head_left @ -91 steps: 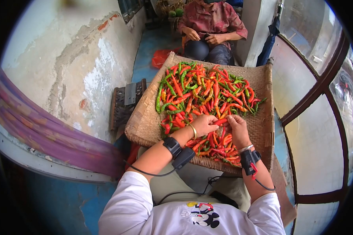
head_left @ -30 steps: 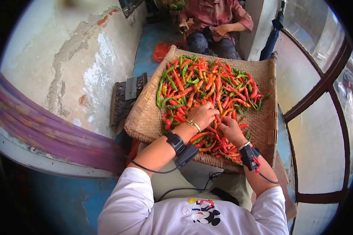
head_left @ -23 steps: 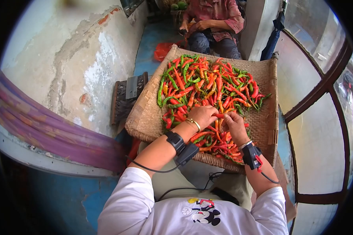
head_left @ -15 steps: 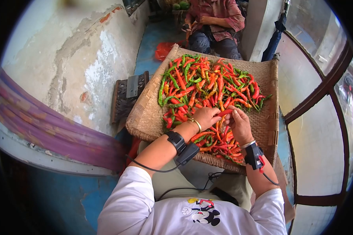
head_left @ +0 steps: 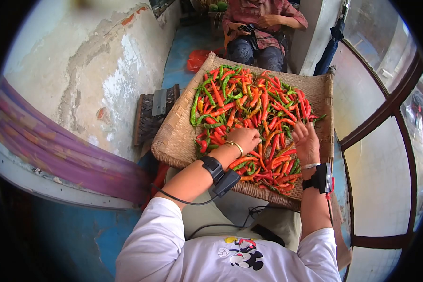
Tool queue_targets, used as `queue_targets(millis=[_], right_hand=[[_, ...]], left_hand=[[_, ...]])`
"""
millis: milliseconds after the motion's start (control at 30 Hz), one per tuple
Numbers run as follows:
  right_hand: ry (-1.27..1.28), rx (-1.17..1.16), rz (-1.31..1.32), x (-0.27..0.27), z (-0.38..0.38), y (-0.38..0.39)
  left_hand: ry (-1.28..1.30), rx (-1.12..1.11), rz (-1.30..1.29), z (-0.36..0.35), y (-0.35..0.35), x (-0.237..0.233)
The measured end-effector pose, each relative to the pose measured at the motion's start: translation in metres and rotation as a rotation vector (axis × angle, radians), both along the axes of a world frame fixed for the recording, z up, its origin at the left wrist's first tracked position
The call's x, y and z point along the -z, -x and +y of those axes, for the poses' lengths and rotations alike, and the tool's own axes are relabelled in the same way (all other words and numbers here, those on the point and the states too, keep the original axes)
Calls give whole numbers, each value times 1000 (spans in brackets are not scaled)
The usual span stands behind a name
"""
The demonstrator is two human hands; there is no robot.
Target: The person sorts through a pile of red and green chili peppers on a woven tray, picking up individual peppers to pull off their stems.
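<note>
A large pile of red, orange and green chili peppers point(head_left: 264, 104) lies on a square woven tray point(head_left: 179, 136) in front of me. My left hand point(head_left: 246, 140) is over the middle of the pile, its fingers curled together; what they hold, if anything, is hidden. My right hand point(head_left: 307, 144) is over the right part of the pile, palm partly turned up, with its fingers apart and nothing between them. Peppers lie between the two hands and below them. Each wrist carries a bracelet and a black strapped device with a cable.
Beyond the tray sits another person point(head_left: 254, 33) holding a dark object with cables. A red bag point(head_left: 197, 60) lies on the blue floor. A dark woven seat point(head_left: 148, 117) is left of the tray. A folded umbrella point(head_left: 331, 47) and a framed window point(head_left: 385, 174) are on the right.
My right hand has moved right, away from my left hand, and opened; the red pepper between them is no longer there. The other person's hands have moved apart.
</note>
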State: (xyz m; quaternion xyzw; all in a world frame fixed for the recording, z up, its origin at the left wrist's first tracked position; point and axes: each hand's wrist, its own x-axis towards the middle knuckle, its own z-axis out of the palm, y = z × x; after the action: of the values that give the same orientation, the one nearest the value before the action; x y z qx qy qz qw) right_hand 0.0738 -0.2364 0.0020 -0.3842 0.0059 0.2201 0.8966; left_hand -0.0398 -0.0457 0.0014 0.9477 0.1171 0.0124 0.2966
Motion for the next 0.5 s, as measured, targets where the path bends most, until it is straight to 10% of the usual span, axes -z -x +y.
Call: queue_targets(millis=[200,267,367,500], right_hand=[[598,-435,-152,13,14,27],[1000,-583,-986,22,20,32],[1199,-829,-1286,30,21,42],[1228,-896,-1202,20,23,46]], left_hand=[[-160,149,224,-2,2,3],[-189,241,201,2,2,12],[-296,344,237,3,0,16],[-302,373,266,2,-1,15]])
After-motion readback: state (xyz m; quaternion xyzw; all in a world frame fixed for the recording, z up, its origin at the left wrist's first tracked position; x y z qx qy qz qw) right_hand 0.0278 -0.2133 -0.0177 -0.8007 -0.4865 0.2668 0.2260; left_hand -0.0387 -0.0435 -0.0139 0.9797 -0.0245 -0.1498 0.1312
